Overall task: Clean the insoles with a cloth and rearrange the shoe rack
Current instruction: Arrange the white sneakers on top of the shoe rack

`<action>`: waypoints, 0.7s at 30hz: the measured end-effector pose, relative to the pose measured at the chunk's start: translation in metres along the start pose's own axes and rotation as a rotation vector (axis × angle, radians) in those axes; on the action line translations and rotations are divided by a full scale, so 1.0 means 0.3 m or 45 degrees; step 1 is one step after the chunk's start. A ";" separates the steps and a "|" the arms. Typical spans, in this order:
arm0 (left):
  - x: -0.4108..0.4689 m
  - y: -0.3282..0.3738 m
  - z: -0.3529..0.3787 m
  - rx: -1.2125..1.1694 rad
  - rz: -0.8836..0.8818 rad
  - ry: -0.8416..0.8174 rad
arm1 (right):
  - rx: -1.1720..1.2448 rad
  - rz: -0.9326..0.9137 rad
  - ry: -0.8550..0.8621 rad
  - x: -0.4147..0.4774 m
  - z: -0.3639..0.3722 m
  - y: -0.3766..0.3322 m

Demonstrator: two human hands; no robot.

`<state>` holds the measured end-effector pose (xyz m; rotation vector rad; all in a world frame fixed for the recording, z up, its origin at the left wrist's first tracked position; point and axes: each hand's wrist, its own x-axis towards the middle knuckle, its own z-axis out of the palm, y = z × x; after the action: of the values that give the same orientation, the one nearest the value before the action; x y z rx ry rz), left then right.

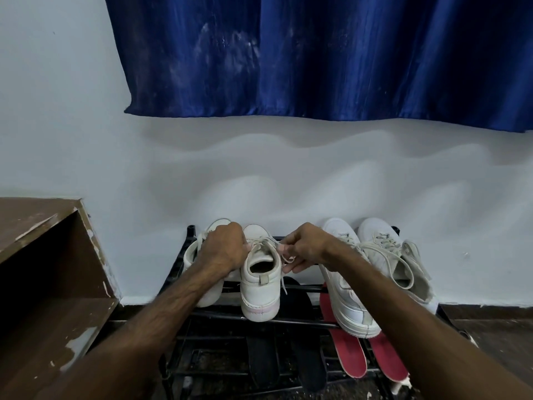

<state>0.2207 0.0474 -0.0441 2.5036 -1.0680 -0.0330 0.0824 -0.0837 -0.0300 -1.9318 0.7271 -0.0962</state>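
Observation:
Several white sneakers stand heel-out on the top shelf of a black metal shoe rack. My left hand and my right hand both pinch the laces of the middle-left sneaker, one hand at each side of its tongue. Another sneaker sits partly hidden under my left hand. To the right stand a white sneaker and a grey-laced sneaker. On the lower shelf lie two black insoles and two red insoles. No cloth is in view.
A worn brown wooden shelf unit stands close on the left of the rack. The pale wall runs right behind the shoes, with a blue curtain hanging above. Dark floor shows to the right.

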 end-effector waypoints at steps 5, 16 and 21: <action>-0.025 -0.004 -0.031 -0.092 -0.079 -0.086 | -0.213 0.025 0.221 -0.007 0.017 -0.048; -0.088 0.044 -0.054 -0.543 0.081 -0.027 | -0.176 -0.021 0.327 -0.020 0.094 -0.109; -0.091 0.044 -0.089 0.011 0.405 -0.235 | -0.805 -0.197 0.009 -0.078 0.064 -0.156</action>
<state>0.1973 0.0679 -0.0182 2.3430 -1.5330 -0.1689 0.0913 -0.0424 0.0062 -2.5910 0.6587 0.0396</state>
